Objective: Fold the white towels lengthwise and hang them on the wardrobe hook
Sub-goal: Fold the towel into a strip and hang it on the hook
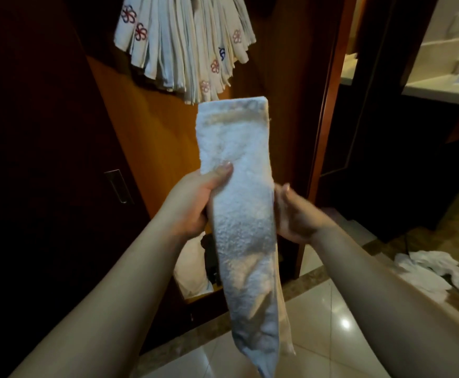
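Head view, the only one. Long narrow white terry towel [239, 203], already folded lengthwise into a strip, is held up in front of the open wardrobe. Its long axis runs near vertical: top end square and flat, just below the hanging bundle, bottom end dangling free over the glossy tiled floor [332, 309].

Left hand [195, 203] grips the strip's left edge about a third of the way down, thumb pressed on the front face, fingers hidden behind the cloth. Right hand [293, 214] sits at the right edge at about the same height, a bit lower. It is motion-blurred, fingers loosely curved against the towel's side. Cannot tell if it is pinching or only steadying.

Bundle of folded white towels with red and blue flower logos [184, 47] hangs at the top of the frame, fanned out. The hook itself is out of view above it, so its exact position is unknown.

Key relation: the hang point lies up and slightly left of the hands, roughly in line with the strip's long axis. The left hand is nearer to it and has the firmer hold, so my guess is it leads the lift, with the right hand guiding the drape.

More loose white towels [441, 271] lie crumpled on the floor to the right, well apart from the hands. Task looks well along but not done.
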